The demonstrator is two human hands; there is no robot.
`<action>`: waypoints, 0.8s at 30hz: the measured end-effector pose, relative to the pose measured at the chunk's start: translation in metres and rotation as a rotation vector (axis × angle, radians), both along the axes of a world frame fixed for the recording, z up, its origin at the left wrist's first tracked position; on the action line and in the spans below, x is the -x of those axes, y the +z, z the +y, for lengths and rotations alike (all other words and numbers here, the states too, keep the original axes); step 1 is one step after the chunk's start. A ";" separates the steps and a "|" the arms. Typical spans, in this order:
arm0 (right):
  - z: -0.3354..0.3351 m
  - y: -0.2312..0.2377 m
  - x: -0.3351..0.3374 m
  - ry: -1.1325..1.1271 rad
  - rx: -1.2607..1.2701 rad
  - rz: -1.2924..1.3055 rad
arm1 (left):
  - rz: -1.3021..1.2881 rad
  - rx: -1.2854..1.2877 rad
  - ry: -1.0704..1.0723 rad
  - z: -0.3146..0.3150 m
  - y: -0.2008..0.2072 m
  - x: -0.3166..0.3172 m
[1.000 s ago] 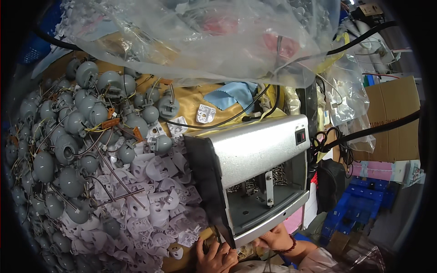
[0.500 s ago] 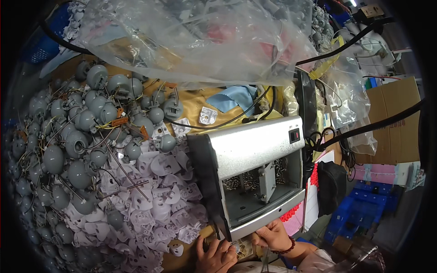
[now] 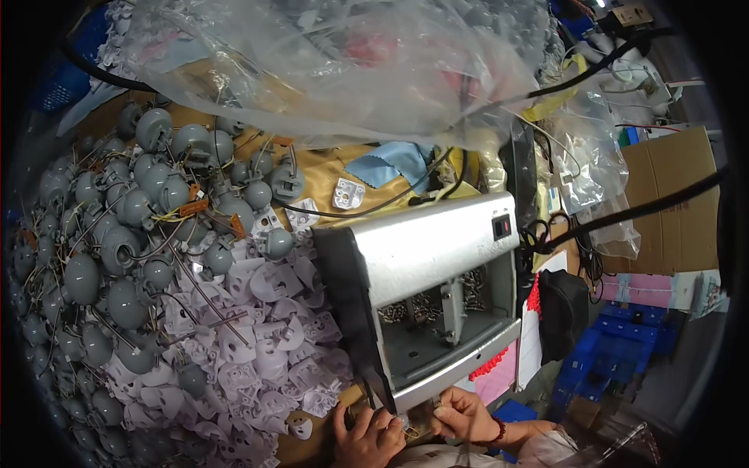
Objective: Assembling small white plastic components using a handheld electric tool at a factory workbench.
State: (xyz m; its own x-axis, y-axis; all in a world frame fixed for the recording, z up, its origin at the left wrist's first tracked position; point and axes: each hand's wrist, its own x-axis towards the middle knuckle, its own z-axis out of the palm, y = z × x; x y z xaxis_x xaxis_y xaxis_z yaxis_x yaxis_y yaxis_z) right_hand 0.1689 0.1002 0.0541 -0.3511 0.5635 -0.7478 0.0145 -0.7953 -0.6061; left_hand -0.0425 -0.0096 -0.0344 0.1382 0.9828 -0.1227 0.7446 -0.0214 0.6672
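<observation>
My left hand is below the front left corner of a silver-grey metal box, its fingers curled by a small pale part that is mostly hidden. Just right of it, my right hand, with a beaded bracelet at the wrist, has thumb and fingertips pinched together near the box's front lip. What lies in that pinch is too small to name. Many small screws lie inside the box, behind an upright metal piece. A red-and-black switch sits on its top right.
Grey rounded housings with wires pile up on the left, beside a heap of white plastic parts. Clear plastic bags cover the back. Black cables cross the right side, above blue bins and a cardboard box.
The view has shifted slightly, so the box and piles appear a little farther left. Both hands stay by the box's front edge, the right one with its fingertips pinched more upright.
</observation>
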 end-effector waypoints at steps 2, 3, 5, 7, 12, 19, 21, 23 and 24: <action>0.002 0.001 0.002 0.055 -0.008 -0.036 | -0.015 -0.089 0.010 0.013 0.007 -0.001; 0.000 0.000 0.004 0.031 -0.003 -0.035 | -0.052 -0.157 0.017 0.029 0.016 -0.001; 0.007 -0.005 0.009 0.015 -0.044 -0.006 | -0.124 -0.207 0.020 0.042 0.029 -0.009; 0.014 -0.013 0.013 -0.049 -0.091 0.011 | -0.159 -0.200 -0.006 0.043 0.029 -0.009; 0.002 -0.013 0.017 -0.105 -0.076 0.077 | -0.154 -0.192 -0.017 0.038 0.029 -0.012; -0.049 -0.002 -0.016 -0.001 0.027 0.047 | -0.126 -0.203 -0.021 0.034 0.032 -0.015; -0.058 -0.005 -0.022 0.021 0.063 0.043 | -0.110 -0.214 -0.013 0.033 0.031 -0.016; -0.066 -0.003 -0.026 0.031 0.072 0.045 | -0.103 -0.231 -0.011 0.031 0.030 -0.018; -0.070 -0.003 -0.027 0.020 0.054 0.070 | -0.105 -0.234 -0.013 0.031 0.030 -0.019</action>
